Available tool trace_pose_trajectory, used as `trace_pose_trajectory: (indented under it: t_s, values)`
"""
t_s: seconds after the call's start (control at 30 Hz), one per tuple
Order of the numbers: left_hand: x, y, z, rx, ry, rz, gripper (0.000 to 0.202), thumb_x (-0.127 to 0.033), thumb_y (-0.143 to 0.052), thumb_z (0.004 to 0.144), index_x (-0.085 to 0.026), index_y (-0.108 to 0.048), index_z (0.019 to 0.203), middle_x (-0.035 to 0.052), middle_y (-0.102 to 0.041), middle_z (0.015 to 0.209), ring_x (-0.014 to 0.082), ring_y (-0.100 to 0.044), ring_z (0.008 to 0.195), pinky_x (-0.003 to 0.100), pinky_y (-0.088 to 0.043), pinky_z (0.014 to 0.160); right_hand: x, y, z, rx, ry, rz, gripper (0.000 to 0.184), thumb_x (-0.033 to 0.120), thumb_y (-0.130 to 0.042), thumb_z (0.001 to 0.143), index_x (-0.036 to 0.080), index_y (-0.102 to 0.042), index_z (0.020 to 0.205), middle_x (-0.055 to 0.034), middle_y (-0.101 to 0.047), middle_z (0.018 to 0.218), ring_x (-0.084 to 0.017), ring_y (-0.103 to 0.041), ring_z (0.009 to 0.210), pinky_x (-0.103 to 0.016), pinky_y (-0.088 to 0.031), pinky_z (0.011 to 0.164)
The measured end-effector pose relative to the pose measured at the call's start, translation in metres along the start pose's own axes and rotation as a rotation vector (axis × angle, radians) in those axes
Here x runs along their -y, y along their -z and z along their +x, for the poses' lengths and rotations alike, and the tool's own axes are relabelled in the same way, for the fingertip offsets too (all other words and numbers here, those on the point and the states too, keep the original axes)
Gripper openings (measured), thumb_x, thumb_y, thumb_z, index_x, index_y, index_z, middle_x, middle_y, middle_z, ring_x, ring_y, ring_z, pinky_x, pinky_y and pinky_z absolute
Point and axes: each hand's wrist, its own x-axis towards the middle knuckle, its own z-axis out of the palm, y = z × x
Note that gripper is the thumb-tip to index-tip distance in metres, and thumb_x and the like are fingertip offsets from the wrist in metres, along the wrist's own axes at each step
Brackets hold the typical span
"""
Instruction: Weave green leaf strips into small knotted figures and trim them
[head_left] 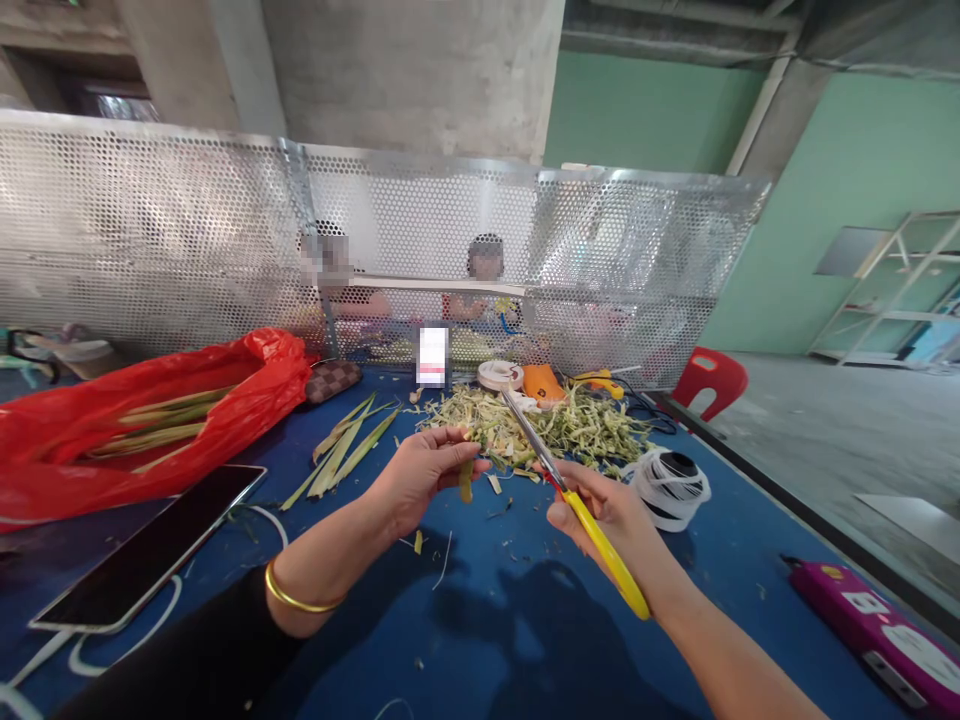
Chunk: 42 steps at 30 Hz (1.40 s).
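My left hand [427, 475] pinches a small piece of green-yellow leaf strip [466, 482], its end hanging below the fingers. In my right hand [600, 505] is a long tool with a yellow handle [611, 555] and narrow metal blades [534, 432], which look like scissors, pointing up and away to the left. Its blades lie to the right of my left fingers, apart from them. Behind both hands spreads a heap of curled pale green plant pieces [592, 425]. Several long leaf strips [346, 450] lie on the blue table [465, 640] to the left.
A red plastic bag [247, 400] with leaves inside and a phone or tablet [150, 550] with a white cable lie left. Right are a white ribbon spool [671, 490] and a purple box [870, 620]. A perforated metal screen [420, 210] stands behind; two people sit beyond it.
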Motion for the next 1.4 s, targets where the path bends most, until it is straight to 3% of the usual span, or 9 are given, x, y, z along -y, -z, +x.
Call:
trace_pose_trajectory:
  t_s: [0.2, 0.33, 0.47, 0.77, 0.93, 1.1, 1.2, 1.3, 1.4]
  values:
    - [0.003, -0.004, -0.002, -0.126, -0.005, 0.086, 0.026, -0.021, -0.082, 0.057, -0.014, -0.063, 0.074, -0.0013, -0.065, 0.064, 0.0106, -0.062, 0.052, 0.023, -0.052, 0.059, 0.004, -0.001, 0.003, -0.047, -0.064, 0.057, 0.064, 0.05, -0.078, 0.057, 0.015, -0.062, 0.108, -0.0018, -0.058, 0.076, -0.014, -0.051, 0.061, -0.026, -0.043, 0.053]
    - [0.009, -0.022, -0.018, 0.02, -0.035, 0.124, 0.026, -0.021, -0.083, 0.053, -0.016, -0.063, 0.069, -0.0041, -0.062, 0.06, 0.0098, -0.059, 0.05, 0.024, -0.049, 0.056, 0.004, -0.004, 0.006, -0.129, -0.15, 0.208, 0.063, 0.045, -0.079, 0.057, 0.017, -0.059, 0.11, -0.0016, -0.064, 0.08, -0.011, -0.049, 0.052, -0.022, -0.037, 0.044]
    - [0.017, -0.035, -0.029, 0.067, -0.008, 0.16, 0.025, -0.016, -0.08, 0.053, -0.016, -0.065, 0.074, -0.0025, -0.064, 0.063, 0.0102, -0.058, 0.054, 0.024, -0.048, 0.059, 0.003, -0.007, 0.006, -0.085, -0.178, 0.375, 0.055, 0.037, -0.08, 0.06, 0.019, -0.057, 0.107, 0.0015, -0.064, 0.073, -0.008, -0.048, 0.047, -0.02, -0.036, 0.042]
    - [0.025, -0.03, -0.026, 0.126, 0.091, 0.284, 0.03, -0.022, -0.078, 0.058, -0.017, -0.065, 0.085, -0.0003, -0.067, 0.07, 0.0122, -0.06, 0.058, 0.025, -0.044, 0.06, 0.004, -0.01, 0.002, -0.037, -0.214, 0.427, 0.045, 0.037, -0.073, 0.068, 0.018, -0.053, 0.103, 0.0077, -0.051, 0.051, -0.009, -0.046, 0.043, -0.02, -0.037, 0.041]
    - [0.025, -0.026, -0.025, 0.247, 0.211, 0.263, 0.023, -0.037, -0.072, 0.068, -0.016, -0.065, 0.068, 0.0039, -0.068, 0.069, 0.0088, -0.053, 0.053, 0.022, -0.036, 0.053, 0.006, -0.007, 0.006, -0.144, -0.155, 0.452, 0.046, 0.035, -0.075, 0.065, 0.018, -0.055, 0.102, 0.0055, -0.053, 0.059, -0.011, -0.051, 0.05, -0.022, -0.041, 0.045]
    - [0.02, -0.023, -0.021, 0.125, 0.08, 0.261, 0.018, -0.033, -0.074, 0.067, -0.017, -0.066, 0.065, 0.001, -0.065, 0.063, 0.0077, -0.046, 0.052, 0.021, -0.031, 0.052, 0.011, 0.006, 0.007, -0.211, -0.003, 0.259, 0.048, 0.039, -0.073, 0.068, 0.021, -0.056, 0.109, 0.0035, -0.054, 0.068, -0.009, -0.046, 0.049, -0.023, -0.041, 0.047]
    - [0.015, -0.017, -0.013, 0.02, -0.006, 0.215, 0.019, -0.033, -0.075, 0.064, -0.017, -0.066, 0.067, 0.0017, -0.066, 0.066, 0.0091, -0.048, 0.055, 0.021, -0.033, 0.054, 0.015, 0.02, 0.004, -0.092, 0.077, 0.115, 0.046, 0.04, -0.072, 0.068, 0.023, -0.06, 0.108, 0.0029, -0.052, 0.071, -0.01, -0.044, 0.053, -0.024, -0.041, 0.05]
    - [0.009, -0.007, -0.004, -0.042, -0.071, 0.154, 0.022, -0.032, -0.076, 0.062, -0.016, -0.067, 0.074, 0.0028, -0.068, 0.069, 0.0096, -0.05, 0.057, 0.022, -0.034, 0.055, 0.017, 0.028, 0.001, 0.19, -0.021, 0.039, 0.048, 0.042, -0.074, 0.065, 0.021, -0.061, 0.106, 0.002, -0.051, 0.071, -0.012, -0.047, 0.061, -0.025, -0.043, 0.057]
    - [0.005, 0.002, 0.001, -0.071, -0.147, 0.12, 0.021, -0.031, -0.074, 0.064, -0.016, -0.066, 0.075, 0.0032, -0.068, 0.072, 0.0091, -0.051, 0.058, 0.021, -0.034, 0.054, 0.015, 0.027, 0.0, 0.327, -0.089, -0.141, 0.048, 0.041, -0.074, 0.066, 0.02, -0.06, 0.107, 0.0028, -0.051, 0.071, -0.013, -0.047, 0.064, -0.025, -0.043, 0.062]
